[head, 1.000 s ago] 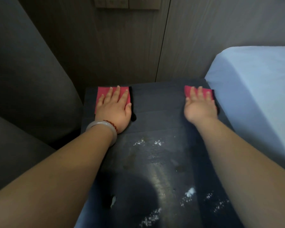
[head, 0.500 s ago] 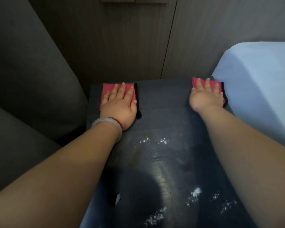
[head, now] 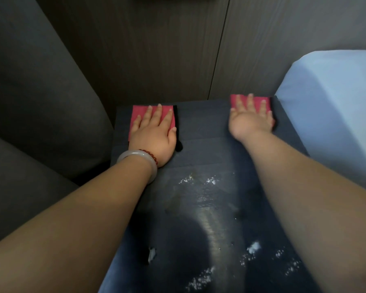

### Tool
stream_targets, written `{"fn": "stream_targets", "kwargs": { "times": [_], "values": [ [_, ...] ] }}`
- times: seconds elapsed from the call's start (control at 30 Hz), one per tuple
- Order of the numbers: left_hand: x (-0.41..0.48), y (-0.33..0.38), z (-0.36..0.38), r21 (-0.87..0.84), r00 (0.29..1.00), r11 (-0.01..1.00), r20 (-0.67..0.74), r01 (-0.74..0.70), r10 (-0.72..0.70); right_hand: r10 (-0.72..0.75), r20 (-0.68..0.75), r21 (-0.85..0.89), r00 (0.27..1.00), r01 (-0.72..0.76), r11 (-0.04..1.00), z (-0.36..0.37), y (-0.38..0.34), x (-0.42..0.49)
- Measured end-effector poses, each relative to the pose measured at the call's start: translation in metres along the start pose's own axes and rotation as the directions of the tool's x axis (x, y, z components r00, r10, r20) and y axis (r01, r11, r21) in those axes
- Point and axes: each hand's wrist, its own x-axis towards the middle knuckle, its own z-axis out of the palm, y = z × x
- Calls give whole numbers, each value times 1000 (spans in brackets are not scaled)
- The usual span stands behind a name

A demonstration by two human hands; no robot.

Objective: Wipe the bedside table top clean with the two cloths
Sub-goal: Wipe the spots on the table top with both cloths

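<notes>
Start of the wipe, by the look of it. Left hand flat, fingers spread, pressing a red cloth at the far left corner of the bedside table top. Right hand likewise open and flat on the second red cloth at the far right corner, beside the pale bed. White crumbs and smears mid-table and toward the near edge, untouched. Next: probably drawing both cloths toward the near edge under steady pressure, gathering the specks rather than scattering them.
</notes>
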Motion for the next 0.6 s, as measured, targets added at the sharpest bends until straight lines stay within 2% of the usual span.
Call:
{"fn": "stream_targets", "kwargs": {
  "times": [0.07, 0.13, 0.17, 0.23, 0.33, 0.4, 0.47, 0.53, 0.6],
  "values": [
    [-1, 0, 0, 4, 1000, 1000, -2, 3, -3, -216, -18, 1, 976, 216, 976, 15, -41, -28],
    [-1, 0, -1, -7, 1000, 1000, -2, -4, 4, -429, -16, -12, 903, 429, 903, 29, -64, -54],
    [-1, 0, -1, -10, 1000, 1000, 0, -4, 4, -481, -4, -27, 876, 481, 876, 30, -63, -55],
    [0, 0, -2, -8, 1000, 1000, 11, -1, 1, -450, 1, -81, 893, 449, 890, 22, -37, -36],
    [-1, 1, -2, 7, 1000, 1000, 14, 4, -4, -127, -21, -56, 992, 125, 991, 3, 27, -5],
    [0, 1, -1, 11, 1000, 1000, 15, 8, -8, 32, -11, -8, 999, -32, 999, -2, 42, -6],
    [1, 1, -2, 15, 1000, 1000, 27, 14, -14, -17, -26, 4, 1000, 17, 1000, 7, 17, -28],
    [0, 1, -2, 22, 1000, 1000, 23, 13, -14, -220, -59, 6, 974, 221, 975, 24, -20, -62],
    [-1, 2, -2, 18, 1000, 1000, 14, 10, -10, -407, -73, -9, 911, 407, 913, 39, -34, -94]
  ]
}}
